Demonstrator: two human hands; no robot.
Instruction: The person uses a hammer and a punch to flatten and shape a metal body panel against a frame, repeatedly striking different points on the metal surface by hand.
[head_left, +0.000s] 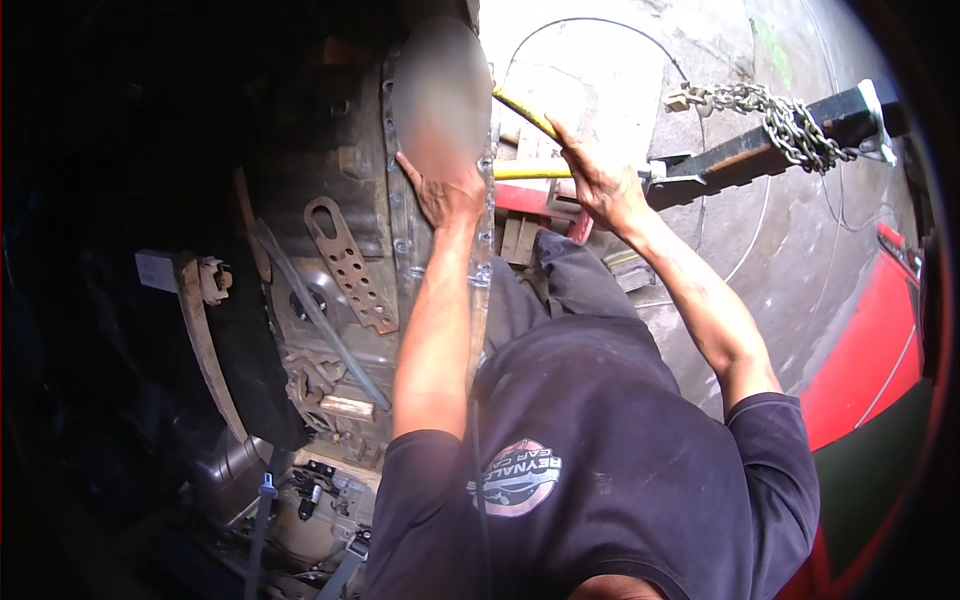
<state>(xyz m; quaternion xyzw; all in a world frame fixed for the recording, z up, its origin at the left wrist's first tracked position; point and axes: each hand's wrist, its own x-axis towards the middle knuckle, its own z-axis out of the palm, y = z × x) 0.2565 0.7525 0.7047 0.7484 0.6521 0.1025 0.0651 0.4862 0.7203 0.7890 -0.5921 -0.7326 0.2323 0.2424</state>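
My left hand [447, 195] lies on the bare metal sill [402, 232] of a car body, its thumb spread out to the left. A grey blur covers the rest of its fingers. On the right, my right hand [603, 180] is closed around a long yellow handle [525, 110], which slants up and left toward the sill. The handle's far end is not visible beyond the sill, so I cannot tell what tool it belongs to. Below it, a second yellow bar [535, 170] runs level, close to my right fingers.
A perforated metal strip [350, 265] and a grey tube [318, 315] lie on the car floor at left. Seat belt parts [262, 520] are lower down. At right, a dark steel beam [740, 145] carries a chain [800, 135]. A red panel [870, 350] stands farther right.
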